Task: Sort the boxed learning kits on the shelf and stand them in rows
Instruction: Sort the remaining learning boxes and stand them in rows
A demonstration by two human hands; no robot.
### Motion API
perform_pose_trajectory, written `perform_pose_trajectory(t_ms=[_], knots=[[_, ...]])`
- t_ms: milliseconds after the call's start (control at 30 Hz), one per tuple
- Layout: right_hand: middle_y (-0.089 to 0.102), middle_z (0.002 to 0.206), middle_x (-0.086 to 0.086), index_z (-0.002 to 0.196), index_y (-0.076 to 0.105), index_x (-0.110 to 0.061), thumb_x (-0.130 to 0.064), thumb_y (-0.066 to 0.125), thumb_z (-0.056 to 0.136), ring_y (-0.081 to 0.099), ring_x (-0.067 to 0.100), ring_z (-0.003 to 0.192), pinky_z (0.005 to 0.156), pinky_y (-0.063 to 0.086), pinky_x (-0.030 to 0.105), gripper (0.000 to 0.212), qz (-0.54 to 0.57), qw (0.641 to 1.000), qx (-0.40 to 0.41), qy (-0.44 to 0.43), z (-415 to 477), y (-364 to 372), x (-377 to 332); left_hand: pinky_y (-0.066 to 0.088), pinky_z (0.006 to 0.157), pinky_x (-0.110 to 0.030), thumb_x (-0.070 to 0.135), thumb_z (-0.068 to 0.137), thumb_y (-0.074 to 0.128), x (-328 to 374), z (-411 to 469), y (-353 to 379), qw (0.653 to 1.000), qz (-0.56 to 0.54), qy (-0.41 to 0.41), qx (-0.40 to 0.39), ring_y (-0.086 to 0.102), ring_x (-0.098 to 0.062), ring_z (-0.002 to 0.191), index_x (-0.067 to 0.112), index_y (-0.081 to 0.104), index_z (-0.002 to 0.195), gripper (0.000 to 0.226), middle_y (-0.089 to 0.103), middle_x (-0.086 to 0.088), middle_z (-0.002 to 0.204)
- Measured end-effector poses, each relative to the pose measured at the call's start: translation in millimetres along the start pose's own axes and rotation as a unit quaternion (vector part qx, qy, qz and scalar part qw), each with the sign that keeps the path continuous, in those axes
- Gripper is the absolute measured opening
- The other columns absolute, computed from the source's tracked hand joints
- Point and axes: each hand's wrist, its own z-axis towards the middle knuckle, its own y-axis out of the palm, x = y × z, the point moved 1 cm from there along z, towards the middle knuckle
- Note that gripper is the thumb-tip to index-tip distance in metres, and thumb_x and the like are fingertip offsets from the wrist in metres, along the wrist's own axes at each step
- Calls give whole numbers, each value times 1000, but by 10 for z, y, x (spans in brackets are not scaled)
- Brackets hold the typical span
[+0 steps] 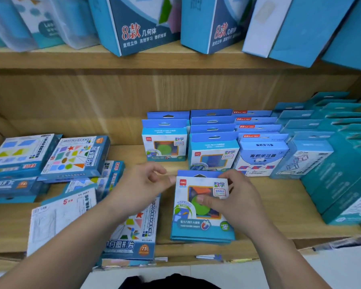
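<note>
We look down on a wooden shelf [290, 201] with tall blue boxes [133, 28] leaning on the board above it. At the back right of the shelf, rows of standing kits [213, 151] already face us, tabs up. At the left a loose pile of flat kits [71, 159] waits unsorted. Near the front edge, about the middle, lies the kit [196, 226] now in hand. It is face up, seemingly on top of one or two more of its kind, with its long axis running front to back and its hanging tab pointing at the rows. The right hand [236, 199] grasps it at the far right corner, the thumb [204, 199] pressing the window and the other fingers [225, 176] hooked over the top edge. The left hand [142, 188] holds nothing, and its fingertips [171, 180] hang loosely curled just beside the kit's far left corner. We cannot tell whether they touch it. The matching kit [165, 142] with the green disc stands behind and to the left, near the left hand. We judge the coming move turns on that: tipping the kit up by its tab end and carrying it back and leftward to front that short row.
</note>
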Motion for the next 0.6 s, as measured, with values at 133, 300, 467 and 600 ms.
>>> perform_pose_trajectory(t_ms=[133,300,467,600], knots=[[54,101,-14,91,51,-39,-56,93,46,56,-1,76,56,36,11,63,37,998,22,-41,-50,9,-25,44,48,-24,36,89,73,11,-158,251,996,-62,-9,-60,59,-9,56,21,74,96,17,73,0,76],[46,105,-21,97,49,-44,-53,93,49,56,-2,81,63,41,11,66,46,993,40,-105,-70,22,-53,47,59,-34,29,91,71,-46,-228,265,987,-141,-15,-73,68,-14,66,20,72,101,13,77,-7,87],[45,112,-24,107,53,-42,-47,91,61,58,0,91,71,50,18,59,61,983,38,-169,-30,57,-234,50,58,-37,20,92,70,-33,-279,24,989,-138,37,-28,64,-26,67,22,70,102,10,73,-12,87],[46,118,-20,124,56,-37,-41,82,76,57,2,86,73,47,17,56,36,974,27,-223,71,99,-405,51,65,-44,19,92,69,-2,-212,-285,989,-124,75,6,66,-44,83,23,69,101,11,75,-9,92]])
